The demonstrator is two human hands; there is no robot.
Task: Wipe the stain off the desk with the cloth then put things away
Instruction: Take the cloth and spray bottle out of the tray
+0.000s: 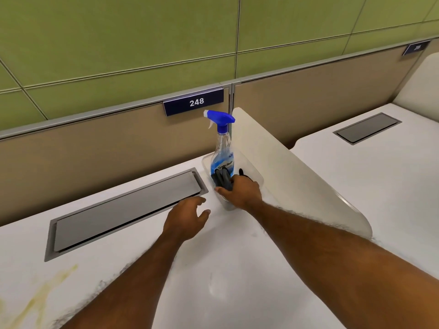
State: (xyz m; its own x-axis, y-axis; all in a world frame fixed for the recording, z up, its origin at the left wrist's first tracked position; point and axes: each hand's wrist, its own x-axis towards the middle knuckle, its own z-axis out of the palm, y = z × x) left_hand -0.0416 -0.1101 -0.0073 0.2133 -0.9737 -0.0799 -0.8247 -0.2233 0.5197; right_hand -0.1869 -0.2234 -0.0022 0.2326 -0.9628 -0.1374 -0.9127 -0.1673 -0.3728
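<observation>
A yellowish stain (45, 288) smears the white desk (225, 269) at the lower left. A clear plastic bin (255, 178) stands at the back against the white divider. In it stands a spray bottle (222, 148) with a blue trigger head and blue liquid, and dark grey gloves (222, 179) lie in front of the bottle. My right hand (242, 192) reaches into the bin and is shut on the gloves. My left hand (187, 217) hovers just left of the bin, fingers apart, holding nothing. No cloth shows.
A grey metal cable hatch (123, 210) is set into the desk left of the bin. The curved white divider (292, 172) separates this desk from the neighbouring desk (380, 186). A beige partition with a "248" sign (193, 102) closes the back.
</observation>
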